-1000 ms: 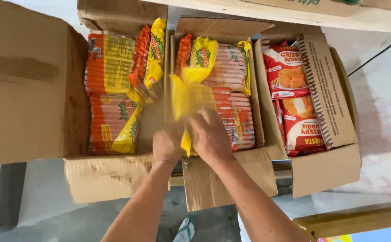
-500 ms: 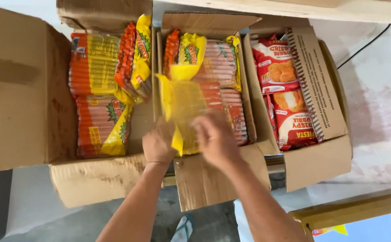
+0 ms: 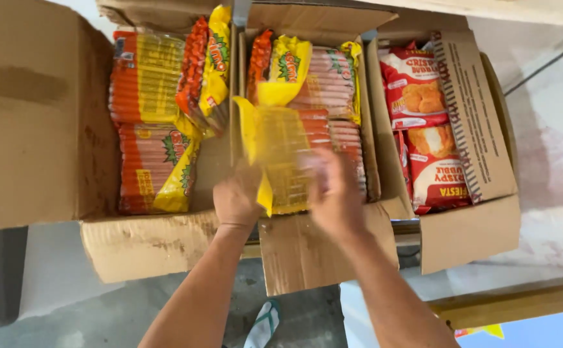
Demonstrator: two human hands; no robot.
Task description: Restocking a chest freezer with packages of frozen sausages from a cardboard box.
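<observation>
The yellow pack (image 3: 281,158) is sitting lower over the middle box (image 3: 307,251) than before. Left hand (image 3: 236,196) and right hand (image 3: 336,193) are both pinching it.

Yellow-and-orange sausage pack (image 3: 281,154), brown cardboard boxes (image 3: 36,116)

Bright, even daylight over the cardboard boxes (image 3: 43,116), no hard shadows inside them. The yellow wrapper (image 3: 281,154) glows translucent with soft glare on its plastic. Motion blur smears the right hand (image 3: 333,193), just beside that wrapper; the left hand (image 3: 236,196) is sharper. Floor below the boxes sits dimmer and soft.
</observation>
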